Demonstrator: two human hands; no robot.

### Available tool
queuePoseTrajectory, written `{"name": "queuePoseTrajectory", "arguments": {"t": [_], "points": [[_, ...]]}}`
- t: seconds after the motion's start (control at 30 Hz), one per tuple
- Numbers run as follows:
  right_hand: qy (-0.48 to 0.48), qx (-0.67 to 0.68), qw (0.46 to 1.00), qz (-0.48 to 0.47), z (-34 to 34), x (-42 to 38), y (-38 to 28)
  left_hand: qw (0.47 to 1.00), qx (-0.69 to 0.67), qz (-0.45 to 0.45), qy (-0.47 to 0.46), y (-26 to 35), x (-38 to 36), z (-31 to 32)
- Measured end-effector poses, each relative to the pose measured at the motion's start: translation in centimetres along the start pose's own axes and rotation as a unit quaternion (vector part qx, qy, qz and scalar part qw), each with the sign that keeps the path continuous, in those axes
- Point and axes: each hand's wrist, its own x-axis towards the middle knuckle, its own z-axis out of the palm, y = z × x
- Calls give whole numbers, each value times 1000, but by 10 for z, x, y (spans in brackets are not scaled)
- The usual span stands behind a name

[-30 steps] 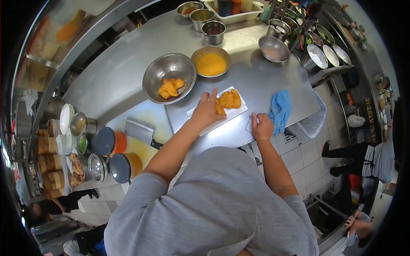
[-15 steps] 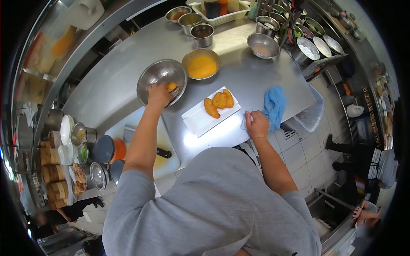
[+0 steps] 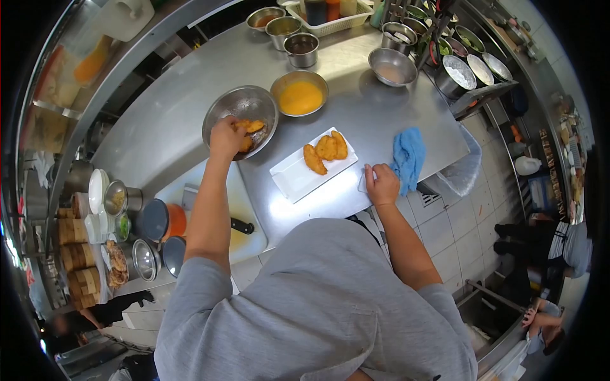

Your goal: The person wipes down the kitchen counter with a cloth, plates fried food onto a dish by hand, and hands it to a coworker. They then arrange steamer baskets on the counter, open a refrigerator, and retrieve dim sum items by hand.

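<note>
My left hand [image 3: 227, 137] is over the near left side of a steel mixing bowl [image 3: 215, 114], its fingers closed on a golden fried piece [image 3: 253, 126]. Another fried piece [image 3: 245, 145] shows lower in the bowl, partly behind the hand. To the right of the bowl, a white rectangular plate [image 3: 295, 184] bears several fried pieces [image 3: 326, 148] at its far right end. My right hand [image 3: 382, 185] rests at the counter's front edge, right of the plate, with its fingers curled in; what they hold, if anything, is hidden. A blue cloth [image 3: 408, 155] lies beside it.
A bowl of yellow liquid [image 3: 301, 97] stands behind the plate. On the left, a knife [image 3: 242, 226] lies on a cutting board [image 3: 257, 244] near lidded tubs [image 3: 155, 221]. Steel pots [image 3: 301, 51] and another bowl [image 3: 392, 67] stand at the back. Other people are at the edges.
My left hand has drawn back and up slightly inside the bowl, and the fried piece in its fingers shows more fully. The right hand and the plate look the same.
</note>
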Motion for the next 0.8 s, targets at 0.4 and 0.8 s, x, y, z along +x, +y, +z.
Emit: {"name": "queuePoseTrajectory", "arguments": {"t": [0.4, 0.8], "points": [[-3, 8, 1000, 20, 5, -1, 0, 881, -420, -31, -216, 77, -63, -7], [-17, -12, 1000, 20, 4, 0, -1, 893, -379, -68, -231, 61, -97, 110]]}}
